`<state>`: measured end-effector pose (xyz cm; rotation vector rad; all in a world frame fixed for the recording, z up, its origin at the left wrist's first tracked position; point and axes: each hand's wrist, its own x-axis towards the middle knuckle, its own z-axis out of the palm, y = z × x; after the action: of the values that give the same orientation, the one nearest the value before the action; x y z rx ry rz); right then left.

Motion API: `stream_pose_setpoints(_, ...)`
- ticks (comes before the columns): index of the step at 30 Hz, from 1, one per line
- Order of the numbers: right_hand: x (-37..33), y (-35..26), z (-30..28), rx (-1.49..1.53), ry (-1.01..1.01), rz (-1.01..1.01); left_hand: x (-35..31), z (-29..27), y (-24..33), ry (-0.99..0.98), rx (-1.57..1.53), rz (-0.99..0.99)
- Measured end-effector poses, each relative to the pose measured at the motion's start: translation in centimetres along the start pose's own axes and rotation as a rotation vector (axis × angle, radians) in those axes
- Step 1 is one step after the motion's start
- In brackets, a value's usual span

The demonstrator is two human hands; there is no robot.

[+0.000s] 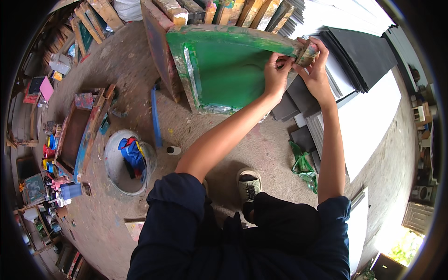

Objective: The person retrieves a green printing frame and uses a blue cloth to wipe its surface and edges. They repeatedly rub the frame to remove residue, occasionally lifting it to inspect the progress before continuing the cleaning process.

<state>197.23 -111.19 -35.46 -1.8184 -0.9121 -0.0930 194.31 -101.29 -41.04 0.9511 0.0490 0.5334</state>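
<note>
A paint-stained screen-printing frame (224,70) with a green panel stands tilted on the floor before me. White tape strips line parts of its inner edge. My right hand (317,72) is closed around the frame's upper right corner, where a paint-spotted wooden end sticks up between thumb and fingers. Just left of it, my left hand (276,74) is closed in a pinch at the frame's inner right edge. Whatever the left fingertips hold there is too small to make out.
More wooden frames (254,14) stand in a row behind. Black and white sheets (359,56) are stacked at right, beside crumpled green plastic (303,165). A grey bucket (130,179) with coloured scraps, a blue strip (155,116) and a frame (79,135) are at left. Paint pots crowd the far left.
</note>
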Motion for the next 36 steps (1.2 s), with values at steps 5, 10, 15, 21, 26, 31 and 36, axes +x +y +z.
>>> stream_pose_setpoints(5,-0.5,-0.4,-0.3,-0.038,0.003,-0.023,-0.6,-0.2,0.0,-0.08,0.022,-0.095)
stream_pose_setpoints(10,-0.8,0.1,-0.4,-0.007,-0.007,-0.04,-0.9,-0.3,-0.3,-0.099,0.032,-0.013)
stream_pose_setpoints(15,0.4,0.3,-0.5,-0.011,-0.021,0.0,-0.3,-2.1,0.1,-0.162,0.206,0.009)
stream_pose_setpoints(21,-1.3,2.2,2.3,0.1,0.17,0.055,-1.5,-10.4,2.9,-0.202,0.712,0.273)
stream_pose_setpoints(26,-5.0,6.8,6.1,-0.233,0.185,0.09,-3.1,-16.8,7.0,-0.163,1.048,0.475)
stream_pose_setpoints(31,-6.6,7.9,7.9,-0.118,0.175,0.326,-3.1,-23.1,7.3,0.275,1.334,0.62)
stream_pose_setpoints(36,-6.7,8.0,8.0,-0.19,0.153,0.32,-0.9,-25.6,7.3,0.071,1.57,0.088)
